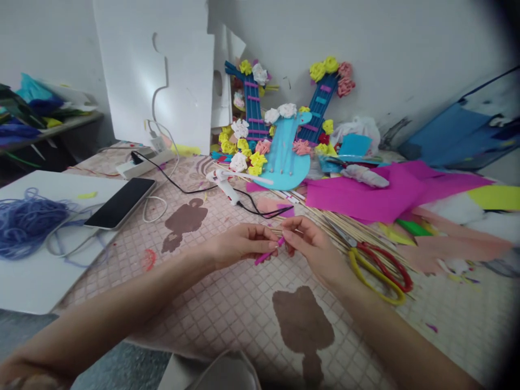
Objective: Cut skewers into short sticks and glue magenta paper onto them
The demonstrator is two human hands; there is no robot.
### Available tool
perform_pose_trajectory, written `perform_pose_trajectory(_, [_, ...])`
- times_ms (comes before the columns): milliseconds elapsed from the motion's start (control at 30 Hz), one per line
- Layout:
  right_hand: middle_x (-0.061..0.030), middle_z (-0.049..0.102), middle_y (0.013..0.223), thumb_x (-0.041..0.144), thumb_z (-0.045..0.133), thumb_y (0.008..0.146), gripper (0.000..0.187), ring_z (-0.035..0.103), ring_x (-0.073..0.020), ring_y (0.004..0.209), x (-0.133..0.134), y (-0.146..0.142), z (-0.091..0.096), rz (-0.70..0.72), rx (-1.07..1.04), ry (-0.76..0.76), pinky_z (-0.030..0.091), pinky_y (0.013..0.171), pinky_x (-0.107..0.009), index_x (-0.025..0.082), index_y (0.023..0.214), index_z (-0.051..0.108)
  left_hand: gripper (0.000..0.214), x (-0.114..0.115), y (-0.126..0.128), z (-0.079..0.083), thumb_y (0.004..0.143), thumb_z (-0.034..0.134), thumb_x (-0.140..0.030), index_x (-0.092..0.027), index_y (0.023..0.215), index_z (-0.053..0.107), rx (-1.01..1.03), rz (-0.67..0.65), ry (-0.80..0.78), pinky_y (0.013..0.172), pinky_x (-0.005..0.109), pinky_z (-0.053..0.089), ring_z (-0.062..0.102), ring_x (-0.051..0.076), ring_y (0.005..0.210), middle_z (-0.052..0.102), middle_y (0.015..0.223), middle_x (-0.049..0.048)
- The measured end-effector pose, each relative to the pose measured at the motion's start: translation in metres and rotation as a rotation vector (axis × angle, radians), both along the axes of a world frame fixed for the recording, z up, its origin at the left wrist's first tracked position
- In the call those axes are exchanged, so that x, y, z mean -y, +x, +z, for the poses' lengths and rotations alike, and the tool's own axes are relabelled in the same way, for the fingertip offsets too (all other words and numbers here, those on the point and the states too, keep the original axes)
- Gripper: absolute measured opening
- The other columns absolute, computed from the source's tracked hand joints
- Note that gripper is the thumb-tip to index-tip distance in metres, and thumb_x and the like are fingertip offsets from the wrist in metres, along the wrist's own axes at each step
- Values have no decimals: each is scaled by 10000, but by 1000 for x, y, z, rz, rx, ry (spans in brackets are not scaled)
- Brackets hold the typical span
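A thin magenta strip, apparently rolled or folded paper [263, 259], is pinched between the fingers of both hands over the middle of the table. My left hand [239, 244] grips it along its length, and its lower end sticks out below those fingers. At the upper end, the fingertips of my right hand [306, 244] close on the same strip. Scissors [377, 271] with red and yellow handles lie just right of my right hand, on a bundle of thin wooden sticks [337, 216]. Behind my hands rests a white glue gun [225, 187] with a black cord.
Decorated blue paper shapes with paper flowers [284, 146] lean on the back wall. Magenta paper sheets [390, 189] spread at the right. On a white board [73, 249] at left lie purple string [30, 222] and a phone [122, 203]. A power strip [142, 165] sits behind.
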State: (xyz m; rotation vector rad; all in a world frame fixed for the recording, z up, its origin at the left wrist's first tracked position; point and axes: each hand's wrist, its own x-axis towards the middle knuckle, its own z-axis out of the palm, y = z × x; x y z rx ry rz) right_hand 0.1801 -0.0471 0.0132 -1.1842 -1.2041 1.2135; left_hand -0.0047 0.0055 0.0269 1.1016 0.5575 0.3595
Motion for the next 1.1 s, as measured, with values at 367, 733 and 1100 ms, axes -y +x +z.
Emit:
perform_pose_trajectory(367, [28,495,626,442,531,883,278,461,-92,532,1,8,-7,-33,-117,-14,376,479,-228,186,828,624,220,0,8,-8,748,733,-296,-124,838,629,16,14,-89,520,197,311,453,42,537,568,706,-17])
perform_pose_trajectory(733, [36,536,650,358,667,800,183,457,-82,532,2,-3,-9,74,-108,-41,382,501,-226,193,762,599,192,0,5,-14,780,710,-279,-111,850,649,68,-3,-94,521,199,324,458,47,560,593,755,9])
perform_pose_trajectory(1100, [30,541,746,343,679,782,223,482,-96,595,5,-7,-7,65,-90,-47,408,509,-223,223,945,585,175,0,3,-14,752,735,-266,-122,825,667,78,11,-115,504,201,308,451,52,552,582,686,-8])
